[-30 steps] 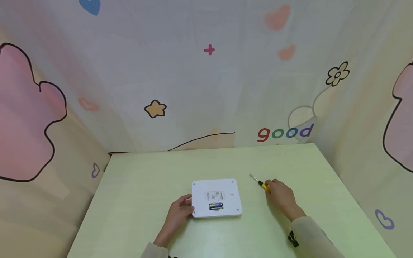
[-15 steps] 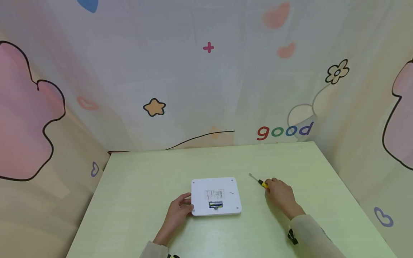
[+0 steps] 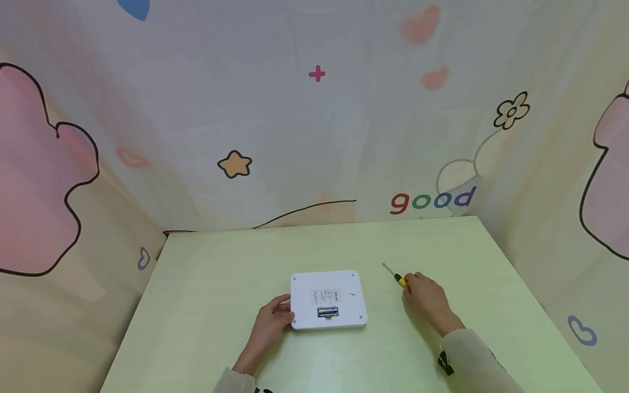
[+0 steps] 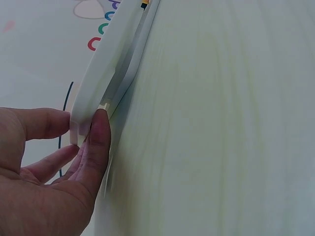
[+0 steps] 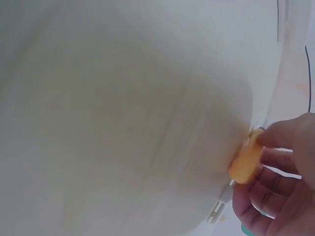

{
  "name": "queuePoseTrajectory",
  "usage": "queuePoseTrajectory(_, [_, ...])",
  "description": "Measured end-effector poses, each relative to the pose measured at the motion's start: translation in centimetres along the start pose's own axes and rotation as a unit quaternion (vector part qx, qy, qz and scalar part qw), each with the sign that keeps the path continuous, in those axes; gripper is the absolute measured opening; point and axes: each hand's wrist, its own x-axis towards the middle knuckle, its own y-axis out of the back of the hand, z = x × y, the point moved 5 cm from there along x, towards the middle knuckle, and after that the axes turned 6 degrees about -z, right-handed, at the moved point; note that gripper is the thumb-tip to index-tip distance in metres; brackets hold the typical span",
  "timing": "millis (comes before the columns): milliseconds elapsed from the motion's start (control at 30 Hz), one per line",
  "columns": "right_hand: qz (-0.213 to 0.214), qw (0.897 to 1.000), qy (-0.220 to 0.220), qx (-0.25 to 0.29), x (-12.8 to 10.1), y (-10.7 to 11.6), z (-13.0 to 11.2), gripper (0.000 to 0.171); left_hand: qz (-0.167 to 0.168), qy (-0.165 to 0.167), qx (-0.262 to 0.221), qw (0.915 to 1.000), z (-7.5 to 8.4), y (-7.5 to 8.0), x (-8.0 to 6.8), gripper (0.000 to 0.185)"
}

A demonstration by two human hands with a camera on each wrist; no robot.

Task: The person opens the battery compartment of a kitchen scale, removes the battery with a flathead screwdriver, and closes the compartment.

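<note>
Holding the white flat box point(image 3: 328, 299) by its left edge, the left hand point(image 3: 269, 324) pinches it with thumb and fingers point(image 4: 101, 132) so it does not slide. The box lies upside down in the middle of the table point(image 3: 221, 284). A little hole in its back is open, and a battery point(image 3: 327, 312) shows inside.

The right hand point(image 3: 426, 299) is to the right of the box, not touching it. Its fingers curl around the yellow handle of a small screwdriver point(image 3: 397, 277). The thin metal tip points away and a bit to the left, low over the table.

The table is pale green and smooth. Around it hang soft walls with a star point(image 3: 234, 164), hearts, a flower point(image 3: 512, 111) and the word "good" point(image 3: 433, 201).
</note>
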Motion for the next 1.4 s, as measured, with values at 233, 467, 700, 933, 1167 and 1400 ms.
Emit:
queuePoseTrajectory(233, [0.002,1.0,-0.001,0.002,0.0,0.0,0.1,0.021,0.003,0.003,0.002,1.0,-0.1,0.1,0.0,0.05])
queuePoseTrajectory(467, [0.013,1.0,0.007,-0.008,-0.2,0.2,0.0,0.019,0.004,0.005,0.001,1.0,0.0,0.0,-0.1,0.05])
queuePoseTrajectory(700, [0.045,0.999,0.026,-0.006,-0.6,0.9,-0.4,0.021,0.006,0.005,0.002,1.0,0.1,0.0,-0.3,0.05])
queuePoseTrajectory(933, [0.075,0.996,0.038,-0.017,-1.0,2.0,-1.3,0.021,0.003,-0.005,0.003,1.0,0.1,0.0,-0.1,0.049])
queuePoseTrajectory(1167, [0.118,0.99,0.069,-0.023,-1.5,3.2,-2.4,0.022,0.002,0.002,0.001,1.0,0.1,-0.1,-0.1,0.048])
queuePoseTrajectory(1400, [0.138,0.986,0.093,-0.022,-2.2,4.5,-3.7,0.022,0.003,0.008,0.01,0.9999,-0.1,-0.1,-0.1,0.048])
